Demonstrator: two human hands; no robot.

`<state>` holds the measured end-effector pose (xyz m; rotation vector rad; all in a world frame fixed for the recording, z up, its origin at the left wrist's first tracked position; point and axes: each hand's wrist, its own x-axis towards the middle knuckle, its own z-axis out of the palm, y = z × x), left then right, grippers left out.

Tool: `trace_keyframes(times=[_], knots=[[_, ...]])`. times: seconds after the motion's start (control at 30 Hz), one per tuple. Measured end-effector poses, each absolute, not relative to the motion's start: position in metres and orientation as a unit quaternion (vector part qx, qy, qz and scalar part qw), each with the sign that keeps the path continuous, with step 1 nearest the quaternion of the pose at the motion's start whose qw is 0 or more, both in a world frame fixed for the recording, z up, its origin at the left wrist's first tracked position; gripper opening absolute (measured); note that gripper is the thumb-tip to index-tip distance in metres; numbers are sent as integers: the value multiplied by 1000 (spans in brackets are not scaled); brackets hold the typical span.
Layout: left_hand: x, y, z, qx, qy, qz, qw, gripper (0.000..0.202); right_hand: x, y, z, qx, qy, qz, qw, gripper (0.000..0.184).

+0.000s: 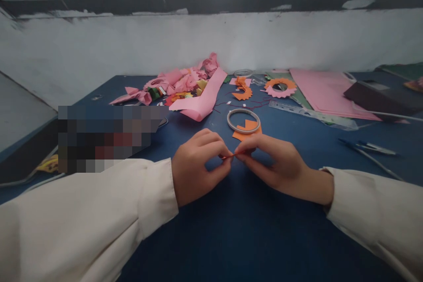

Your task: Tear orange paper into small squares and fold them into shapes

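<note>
Between my two hands is a small piece of orange-red paper (228,157), mostly covered by fingers. My left hand (200,165) pinches its left end between thumb and forefinger. The other end is pinched by my right hand (280,163), the fingertips of both hands almost meeting. Just beyond the hands, a roll of tape (243,131) lies flat, partly over orange paper pieces (254,126). How the held paper is folded cannot be made out.
Crumpled pink paper scraps (178,81) heap up at the back left, with a curled pink strip (206,99) beside them. Farther right are a zigzag-edged paper ring (280,87), a clear ruler (310,114), pink sheets (327,92), a dark box (380,97) and pens (376,148).
</note>
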<state>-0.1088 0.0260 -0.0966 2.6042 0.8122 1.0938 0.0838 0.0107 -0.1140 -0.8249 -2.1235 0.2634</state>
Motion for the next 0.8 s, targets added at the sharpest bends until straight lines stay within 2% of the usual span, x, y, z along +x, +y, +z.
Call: trace_keyframes(times=[0.27,0.8], knots=[[-108,26,-96,883,282,364,97,9,83,10,-114,-328,-845,91,413,10],[-108,26,-97,882,280,366,101,8,87,12,-117,-318,-851,103,404,27]])
